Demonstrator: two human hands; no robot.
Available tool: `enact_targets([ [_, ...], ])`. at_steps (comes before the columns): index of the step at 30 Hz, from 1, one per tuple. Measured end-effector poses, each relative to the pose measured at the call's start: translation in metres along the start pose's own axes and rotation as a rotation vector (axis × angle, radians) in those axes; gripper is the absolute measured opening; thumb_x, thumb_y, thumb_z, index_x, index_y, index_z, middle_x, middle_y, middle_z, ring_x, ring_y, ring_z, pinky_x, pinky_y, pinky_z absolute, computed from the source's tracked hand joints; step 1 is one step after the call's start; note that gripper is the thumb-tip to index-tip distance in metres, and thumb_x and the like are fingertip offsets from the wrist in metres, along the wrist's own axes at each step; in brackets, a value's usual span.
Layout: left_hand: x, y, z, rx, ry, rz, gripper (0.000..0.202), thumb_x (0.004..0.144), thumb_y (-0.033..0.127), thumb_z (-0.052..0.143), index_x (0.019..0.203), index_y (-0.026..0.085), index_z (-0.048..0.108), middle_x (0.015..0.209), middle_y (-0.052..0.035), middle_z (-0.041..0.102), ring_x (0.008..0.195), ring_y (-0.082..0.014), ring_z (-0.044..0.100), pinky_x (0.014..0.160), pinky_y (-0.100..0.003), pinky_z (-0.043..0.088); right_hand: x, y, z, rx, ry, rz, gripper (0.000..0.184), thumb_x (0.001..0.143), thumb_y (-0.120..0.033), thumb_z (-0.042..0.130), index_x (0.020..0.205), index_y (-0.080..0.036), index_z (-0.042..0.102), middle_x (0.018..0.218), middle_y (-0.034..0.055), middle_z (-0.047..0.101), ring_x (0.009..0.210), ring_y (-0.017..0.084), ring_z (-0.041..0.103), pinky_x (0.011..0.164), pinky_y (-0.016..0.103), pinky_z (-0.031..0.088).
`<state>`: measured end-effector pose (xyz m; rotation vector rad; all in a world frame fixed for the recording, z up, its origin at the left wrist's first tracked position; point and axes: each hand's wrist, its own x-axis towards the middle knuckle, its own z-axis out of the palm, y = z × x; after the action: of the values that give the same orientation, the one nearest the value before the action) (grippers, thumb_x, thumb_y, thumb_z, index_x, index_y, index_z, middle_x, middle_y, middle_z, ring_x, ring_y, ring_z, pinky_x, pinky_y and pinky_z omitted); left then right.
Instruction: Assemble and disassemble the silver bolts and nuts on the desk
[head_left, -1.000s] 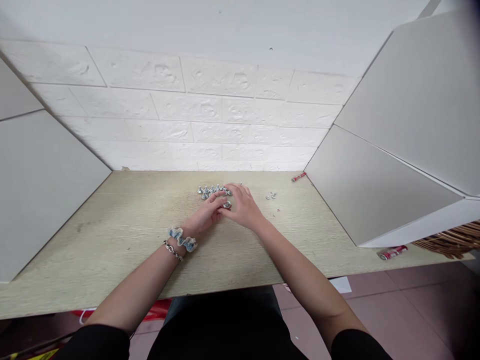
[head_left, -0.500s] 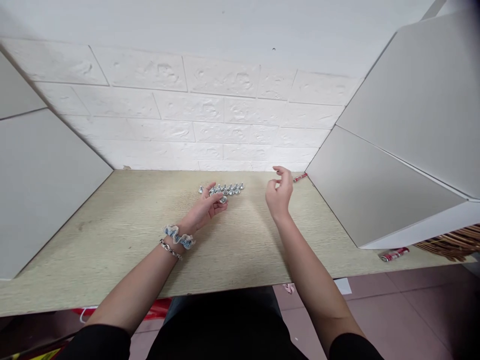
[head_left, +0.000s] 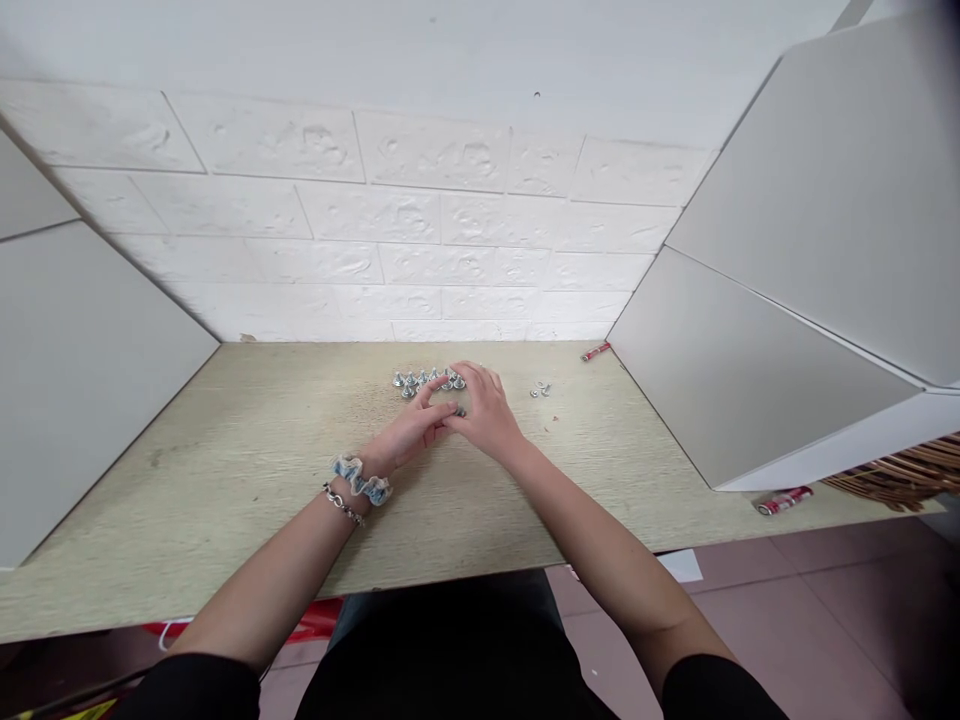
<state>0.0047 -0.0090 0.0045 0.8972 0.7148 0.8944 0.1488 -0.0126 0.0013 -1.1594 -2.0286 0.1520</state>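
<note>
My left hand (head_left: 412, 430), with a blue-and-white scrunchie (head_left: 361, 480) and a chain bracelet at its wrist, pinches a small metal screw with a wide round head (head_left: 460, 410). My right hand (head_left: 484, 405) meets it there, fingers curled and thumb against the same screw, covering part of it. Just behind the hands, several silver screws (head_left: 410, 380) stand heads down in rows, the right end of the group partly hidden by my fingers. To the right of my right hand lie a few small loose metal pieces (head_left: 540, 389).
The pale wooden tabletop (head_left: 262, 480) runs up to a white brick-patterned wall (head_left: 405, 215). Grey-white panels (head_left: 772, 370) rise at both sides. A red battery-like cylinder (head_left: 596, 352) lies at the back right, another (head_left: 784, 501) near the front edge beside a wicker basket (head_left: 896, 478).
My right hand has moved left from the right side of the table to join my left hand at the screw. The loose metal pieces at right now show. The view has shifted slightly.
</note>
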Motion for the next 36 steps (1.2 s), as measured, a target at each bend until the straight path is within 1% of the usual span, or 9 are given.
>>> enact_targets([
  [5, 0.000, 0.002, -0.001, 0.016, 0.038, 0.001, 0.065, 0.072, 0.016, 0.067, 0.129, 0.023, 0.035, 0.071, 0.0029, 0.061, 0.066, -0.0087, 0.060, 0.071, -0.023, 0.049, 0.005, 0.007, -0.011, -0.041, -0.010, 0.081, 0.065, 0.070, -0.033, 0.061, 0.129, -0.022, 0.037, 0.132, 0.0107, 0.041, 0.125, 0.027, 0.033, 0.101, 0.048, 0.027],
  [9, 0.002, 0.003, -0.003, 0.042, 0.098, 0.028, 0.067, 0.072, 0.017, 0.067, 0.129, 0.023, 0.032, 0.074, 0.0010, 0.063, 0.064, -0.0098, 0.062, 0.069, -0.023, 0.049, 0.009, 0.024, -0.027, -0.069, 0.222, 0.121, 0.042, 0.078, -0.022, 0.046, 0.120, -0.021, 0.045, 0.122, 0.0102, 0.049, 0.118, 0.024, 0.039, 0.101, 0.046, 0.028],
  [13, 0.001, 0.000, 0.001, 0.067, 0.068, -0.003, 0.068, 0.071, 0.016, 0.068, 0.129, 0.023, 0.033, 0.076, 0.0004, 0.064, 0.067, -0.0098, 0.062, 0.072, -0.023, 0.049, 0.010, 0.040, -0.037, -0.117, 0.380, 0.130, 0.047, 0.069, -0.006, 0.036, 0.113, -0.019, 0.049, 0.119, 0.0100, 0.051, 0.116, 0.023, 0.041, 0.100, 0.043, 0.030],
  [16, 0.000, -0.001, 0.003, 0.058, 0.056, -0.015, 0.064, 0.072, 0.018, 0.067, 0.128, 0.023, 0.035, 0.077, -0.0002, 0.063, 0.067, -0.0093, 0.062, 0.072, -0.022, 0.050, 0.009, 0.039, -0.035, -0.114, 0.335, 0.098, 0.051, 0.063, -0.004, 0.036, 0.110, -0.017, 0.049, 0.119, 0.0098, 0.051, 0.115, 0.022, 0.042, 0.100, 0.042, 0.031],
  [20, 0.000, 0.001, 0.002, 0.024, 0.061, -0.028, 0.054, 0.076, 0.020, 0.064, 0.124, 0.022, 0.039, 0.076, -0.0009, 0.062, 0.066, -0.0098, 0.062, 0.069, -0.022, 0.050, 0.006, 0.026, -0.030, -0.076, 0.159, 0.006, 0.050, 0.064, -0.007, 0.041, 0.111, -0.019, 0.049, 0.123, 0.0097, 0.048, 0.119, 0.024, 0.040, 0.102, 0.044, 0.027],
  [23, 0.000, 0.002, 0.001, -0.019, 0.049, -0.035, 0.047, 0.077, 0.020, 0.061, 0.120, 0.023, 0.042, 0.076, 0.0001, 0.061, 0.066, -0.0089, 0.061, 0.069, -0.022, 0.050, 0.003, 0.013, -0.025, -0.056, 0.022, -0.044, 0.045, 0.071, -0.021, 0.050, 0.116, -0.020, 0.048, 0.128, 0.0095, 0.046, 0.122, 0.025, 0.037, 0.104, 0.044, 0.025],
  [26, 0.001, 0.000, 0.000, -0.056, 0.024, -0.031, 0.043, 0.077, 0.018, 0.061, 0.116, 0.022, 0.045, 0.076, 0.0007, 0.060, 0.067, -0.0081, 0.059, 0.067, -0.019, 0.049, 0.001, 0.003, -0.018, -0.079, -0.060, -0.052, 0.052, 0.073, -0.038, 0.058, 0.121, -0.021, 0.046, 0.132, 0.0097, 0.042, 0.124, 0.026, 0.034, 0.105, 0.045, 0.023],
  [32, 0.001, -0.002, 0.000, -0.042, -0.001, -0.039, 0.044, 0.076, 0.016, 0.061, 0.116, 0.023, 0.046, 0.068, 0.0044, 0.054, 0.062, -0.0063, 0.056, 0.068, -0.020, 0.049, 0.002, 0.004, -0.013, -0.118, -0.076, -0.014, 0.057, 0.075, -0.045, 0.058, 0.124, -0.021, 0.043, 0.134, 0.0101, 0.041, 0.124, 0.026, 0.034, 0.103, 0.045, 0.025],
  [36, 0.003, 0.002, -0.002, -0.053, 0.058, -0.014, 0.046, 0.077, 0.015, 0.059, 0.119, 0.023, 0.043, 0.072, 0.0019, 0.058, 0.067, -0.0085, 0.060, 0.071, -0.023, 0.050, 0.004, 0.010, -0.019, -0.111, 0.002, 0.009, 0.050, 0.079, -0.042, 0.053, 0.123, -0.020, 0.045, 0.132, 0.0101, 0.044, 0.123, 0.026, 0.035, 0.102, 0.045, 0.026],
])
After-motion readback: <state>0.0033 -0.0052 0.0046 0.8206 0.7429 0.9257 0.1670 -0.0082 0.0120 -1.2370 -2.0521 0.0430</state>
